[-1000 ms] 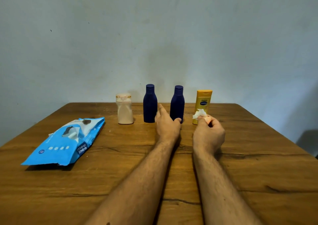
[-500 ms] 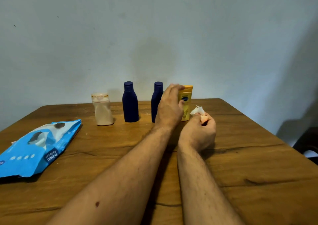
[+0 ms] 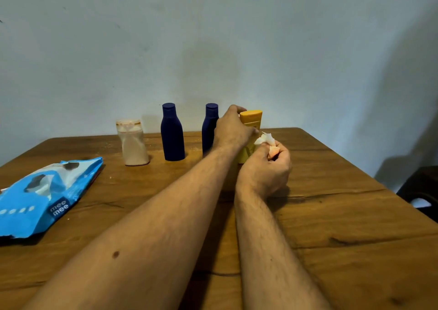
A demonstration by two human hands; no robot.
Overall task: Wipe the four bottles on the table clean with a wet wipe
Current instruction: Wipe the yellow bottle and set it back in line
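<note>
Along the far side of the wooden table [image 3: 331, 215] stands a row of bottles: a beige bottle [image 3: 132, 143], a dark blue bottle [image 3: 172, 134], a second dark blue bottle [image 3: 209, 127] partly behind my wrist, and a yellow bottle [image 3: 251, 120] at the right end. My left hand [image 3: 233, 128] is closed around the yellow bottle, which leans slightly toward me; its lower half is hidden. My right hand [image 3: 270, 170] sits just right of it, pinching a crumpled white wet wipe [image 3: 266, 139] that touches or nearly touches the bottle's side.
A blue wet-wipe pack [image 3: 42, 196] lies at the table's left edge. A pale wall rises directly behind the bottles. A dark stool or chair [image 3: 422, 191] stands off the table's right side.
My left hand went from the table near the second blue bottle to the yellow bottle and closed on it. The bottle now tilts toward me. My right hand brought the wipe up beside it.
</note>
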